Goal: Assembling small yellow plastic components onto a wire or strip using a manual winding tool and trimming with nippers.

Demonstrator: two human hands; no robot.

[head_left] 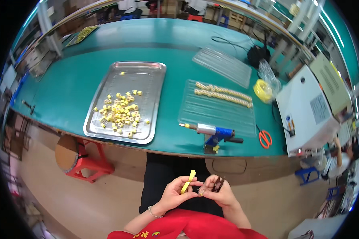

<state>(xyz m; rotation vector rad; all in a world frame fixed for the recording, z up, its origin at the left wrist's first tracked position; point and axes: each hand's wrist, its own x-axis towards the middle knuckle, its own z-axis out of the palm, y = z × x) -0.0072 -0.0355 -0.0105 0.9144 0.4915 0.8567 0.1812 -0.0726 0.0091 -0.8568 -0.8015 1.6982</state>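
Over my lap, in front of the table edge, my left hand [176, 194] is closed on a yellow strip [188, 182] that slants up past the fingertips. Close beside it, my right hand [221, 194] is closed with a dark brown tool [218, 185] in the palm, its kind hard to make out. A small pale piece with thin wires [201, 192] sits at the right fingertips, next to the left fingers. Ahead on the table, a blue and silver clamped tool [214, 132] points its tip to the left.
A metal tray [158, 99] holds many small yellow-wrapped parts [123, 111]. Clear plastic trays [223, 63] lie to the right, one with two rows of parts [223, 95]. Orange-handled scissors [265, 139], a yellow tape roll [263, 89] and a white machine [307, 111] stand right. A red stool [92, 159] is left.
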